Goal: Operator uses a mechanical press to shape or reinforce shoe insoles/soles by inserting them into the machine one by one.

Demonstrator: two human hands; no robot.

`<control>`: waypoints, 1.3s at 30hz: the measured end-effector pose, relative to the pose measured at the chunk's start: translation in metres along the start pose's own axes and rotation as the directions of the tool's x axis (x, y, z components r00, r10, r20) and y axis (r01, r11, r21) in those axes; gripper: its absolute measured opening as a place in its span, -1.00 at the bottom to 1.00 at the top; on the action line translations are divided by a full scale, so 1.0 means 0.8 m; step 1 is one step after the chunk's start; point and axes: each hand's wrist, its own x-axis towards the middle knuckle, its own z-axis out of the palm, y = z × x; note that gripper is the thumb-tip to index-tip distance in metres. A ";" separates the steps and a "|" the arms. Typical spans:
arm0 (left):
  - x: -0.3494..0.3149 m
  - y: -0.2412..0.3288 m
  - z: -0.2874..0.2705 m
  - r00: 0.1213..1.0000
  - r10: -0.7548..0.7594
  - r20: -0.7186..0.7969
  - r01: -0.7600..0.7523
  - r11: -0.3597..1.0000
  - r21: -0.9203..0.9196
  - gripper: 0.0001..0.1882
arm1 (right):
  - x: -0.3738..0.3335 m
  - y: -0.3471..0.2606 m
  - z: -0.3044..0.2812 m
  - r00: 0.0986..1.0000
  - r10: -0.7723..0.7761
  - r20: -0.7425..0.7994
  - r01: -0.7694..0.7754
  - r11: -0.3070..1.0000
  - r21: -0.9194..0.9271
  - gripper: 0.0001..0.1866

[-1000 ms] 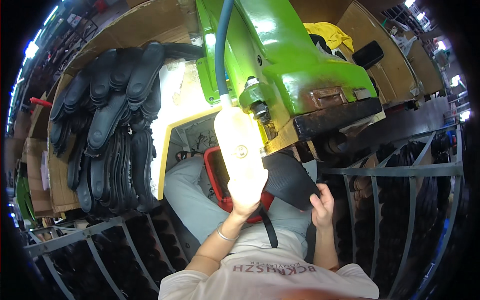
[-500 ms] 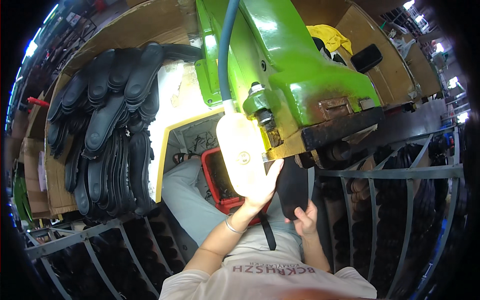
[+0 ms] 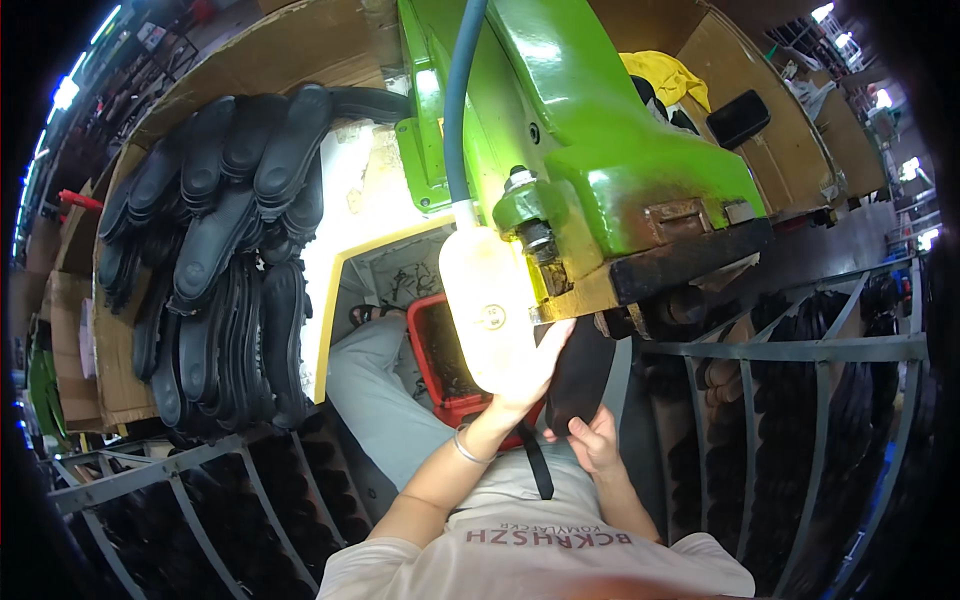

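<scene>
A black shoe sole (image 3: 584, 372) hangs below the head of a green machine (image 3: 625, 170), its far end hidden under the machine's dark front bar. My right hand (image 3: 594, 440) closes on the sole's near end, thumb on top. Along the sole's left edge lies my left hand (image 3: 530, 385), one digit straight against it and the hand closed on its side; a glowing lamp (image 3: 485, 310) covers its other fingers in part. The lamp hangs from a blue-grey hose, left of a green bolted fitting (image 3: 530, 205).
Piled dark soles (image 3: 210, 240) fill a cardboard box (image 3: 120, 370) at left. A red bin (image 3: 422, 345) stands between my legs. Metal racks (image 3: 780, 348) holding dark soles flank me. Back right, another box holds a yellow cloth (image 3: 668, 78) and a black rounded object (image 3: 738, 119).
The sole's near end has swung left, and my right hand has shifted slightly left with it. My left hand stays by the sole's edge. The whole view has drifted a little.
</scene>
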 end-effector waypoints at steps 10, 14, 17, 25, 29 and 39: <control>-0.027 -0.009 -0.023 0.970 -0.188 -0.154 0.086 0.860 -0.504 -0.78 | 0.010 -0.058 -0.019 0.995 -0.064 -0.073 0.050 0.982 -0.181 -0.68; -0.021 -0.007 -0.045 0.973 -0.072 -0.220 0.000 0.951 -0.308 -0.64 | 0.033 -0.026 -0.019 1.000 0.004 -0.026 -0.008 0.984 -0.175 -0.62; -0.017 -0.007 -0.048 0.997 -0.074 -0.011 0.063 0.908 -0.413 -0.61 | 0.035 -0.006 -0.020 0.998 -0.055 -0.032 0.047 0.980 -0.195 -0.65; -0.009 -0.013 -0.008 0.995 -0.084 0.061 0.090 0.989 -0.115 -0.83 | 0.015 -0.056 -0.034 0.936 -0.274 -0.219 0.258 0.961 -0.098 -0.63; -0.008 -0.012 -0.018 0.991 -0.099 0.084 0.113 0.978 -0.174 -0.83 | 0.025 -0.111 -0.026 0.871 -0.417 -0.259 0.327 0.887 -0.327 -0.71; -0.022 -0.002 -0.056 0.975 -0.205 0.083 0.220 0.868 -0.445 -0.67 | 0.085 -0.177 0.005 0.933 -0.356 -0.056 0.310 0.871 -0.382 -0.82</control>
